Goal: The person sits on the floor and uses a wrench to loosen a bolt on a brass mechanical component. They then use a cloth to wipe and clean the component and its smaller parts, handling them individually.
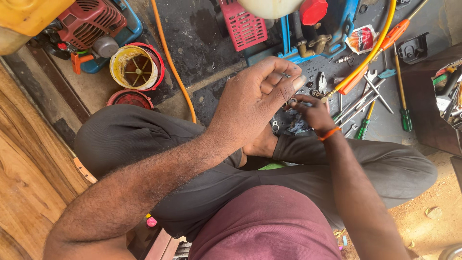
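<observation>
Left hand (257, 98) curled closed above right hand (310, 113), which pinches a small metal part (292, 101) over scattered washers (275, 126); a loosened pinch would likely lose it among them.

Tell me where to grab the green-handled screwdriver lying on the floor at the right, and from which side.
Take the green-handled screwdriver by its green handle, the thick end at the bottom of its long thin shaft. It lies flat and almost straight up and down in the picture, alone on bare dark floor. Probably best to come from above or from its right, since wrenches crowd the left side.
</observation>
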